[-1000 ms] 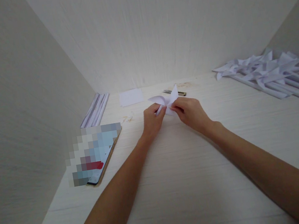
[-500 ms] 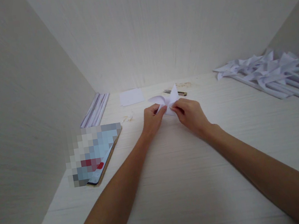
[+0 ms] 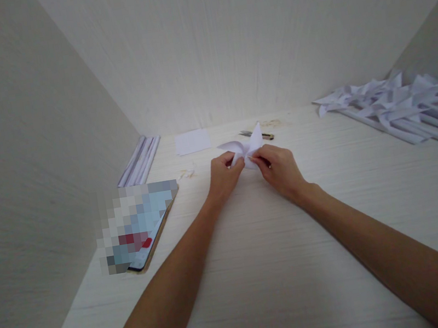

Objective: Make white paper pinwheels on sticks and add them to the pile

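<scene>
Btwn both grips (image 3: 247,163): paper pinwheel (image 3: 250,146)

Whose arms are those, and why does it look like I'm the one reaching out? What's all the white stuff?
There is no machine here. The picture comes from a small camera worn on a person's head, looking forward and down, so you see their arms just as they do. The left hand and the right hand meet in the middle and together pinch a piece of folded white paper, with points sticking up like a pinwheel.

Everything sits on a pale table with walls around it. To the right lies a pile of paper pinwheels on long rolled paper sticks. At the back left lie more rolled paper sticks, and beside them a flat sheet of paper. Just behind the hands is a small tool, too small to name. On the left is a phone, its screen blurred out.
</scene>
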`<state>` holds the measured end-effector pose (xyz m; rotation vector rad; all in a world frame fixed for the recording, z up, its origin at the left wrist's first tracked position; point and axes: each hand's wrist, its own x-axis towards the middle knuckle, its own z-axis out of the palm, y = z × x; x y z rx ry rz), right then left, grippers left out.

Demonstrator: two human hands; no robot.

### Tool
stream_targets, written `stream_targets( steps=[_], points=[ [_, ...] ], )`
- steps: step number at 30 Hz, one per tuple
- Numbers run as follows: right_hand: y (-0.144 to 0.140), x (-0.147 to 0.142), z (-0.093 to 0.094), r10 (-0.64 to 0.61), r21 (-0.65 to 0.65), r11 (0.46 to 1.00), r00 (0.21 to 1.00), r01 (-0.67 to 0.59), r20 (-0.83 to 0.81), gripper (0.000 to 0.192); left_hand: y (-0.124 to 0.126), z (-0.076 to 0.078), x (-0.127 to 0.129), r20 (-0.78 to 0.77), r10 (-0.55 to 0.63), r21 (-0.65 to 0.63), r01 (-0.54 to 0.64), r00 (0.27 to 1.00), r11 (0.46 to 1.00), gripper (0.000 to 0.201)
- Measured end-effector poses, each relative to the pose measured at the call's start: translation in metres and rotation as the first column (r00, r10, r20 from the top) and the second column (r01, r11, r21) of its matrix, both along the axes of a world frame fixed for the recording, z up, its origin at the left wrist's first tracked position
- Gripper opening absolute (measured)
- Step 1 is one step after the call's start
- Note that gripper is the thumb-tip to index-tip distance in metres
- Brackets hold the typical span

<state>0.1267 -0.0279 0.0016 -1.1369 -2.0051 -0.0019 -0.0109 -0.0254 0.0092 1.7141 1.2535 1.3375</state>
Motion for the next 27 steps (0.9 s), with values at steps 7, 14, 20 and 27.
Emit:
stream_targets(
  steps=[7,14,20,27],
  points=[
    [-0.0008,-0.0006,-0.0003,0.008,0.007,1.0,1.0,-0.008,-0.006,0.021,0.0013,-0.0015,-0.0008,-0.01,-0.004,0.003,0.004,1.0,1.0,0.021],
    [0.0002,0.0003,-0.002,0.008,0.003,1.0,1.0,-0.008,-0.011,0.021,0.002,-0.0013,-0.0011,-0.035,0.005,0.004,-0.005,0.999,1.0,0.023],
    [0.0006,0.0004,-0.0037,0.02,0.006,1.0,0.999,-0.02,-0.04,0.019,0.0027,-0.0027,-0.0005,-0.004,-0.003,0.002,0.003,1.0,1.0,0.022],
    [0.0016,0.0,-0.004,0.006,-0.003,1.0,0.997,-0.006,-0.079,0.018,0.0027,-0.0026,-0.0004,-0.007,0.0,0.012,0.0,1.0,1.0,0.023]
  ],
)
